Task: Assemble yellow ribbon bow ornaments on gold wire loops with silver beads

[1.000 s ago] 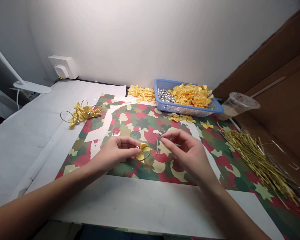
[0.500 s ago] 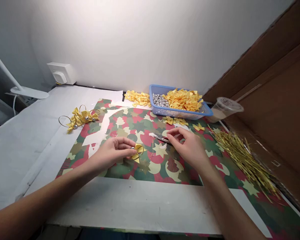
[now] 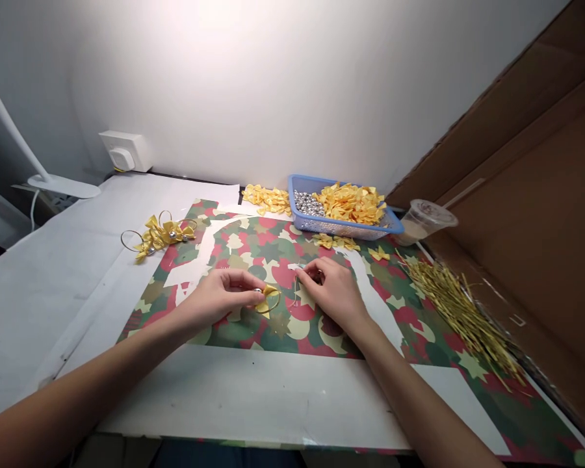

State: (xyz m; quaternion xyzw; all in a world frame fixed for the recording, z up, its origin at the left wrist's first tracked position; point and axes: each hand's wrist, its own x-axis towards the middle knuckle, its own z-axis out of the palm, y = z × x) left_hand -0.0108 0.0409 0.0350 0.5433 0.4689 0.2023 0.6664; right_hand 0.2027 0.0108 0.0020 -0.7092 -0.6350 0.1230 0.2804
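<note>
Between the thumb and fingers of my left hand [image 3: 229, 292] is a yellow ribbon bow [image 3: 267, 300] with a small silver bell [image 3: 259, 291] and a thin gold loop. The bow is just above the patterned paper [image 3: 268, 250]. To its right, my right hand [image 3: 332, 289] is closed low over the paper, its thumb and forefinger together. Beside those fingertips are a small white scrap [image 3: 294, 266] and a thin pale strand [image 3: 295, 292]. What the right fingers hold is hidden, and the dark scissors from before no longer show.
A blue basket [image 3: 346, 227] at the back holds silver bells and yellow bows. More bows [image 3: 268, 197] lie beside it. Finished-looking bow clusters [image 3: 163, 235] rest at left. Gold twist ties [image 3: 461, 312], a clear plastic cup [image 3: 426, 221] and a cardboard wall [image 3: 526, 162] stand at right.
My right hand has moved left and its fingers now cover the spot where the scissors showed. My left hand still holds the bow in nearly the same place. The view has shifted slightly.
</note>
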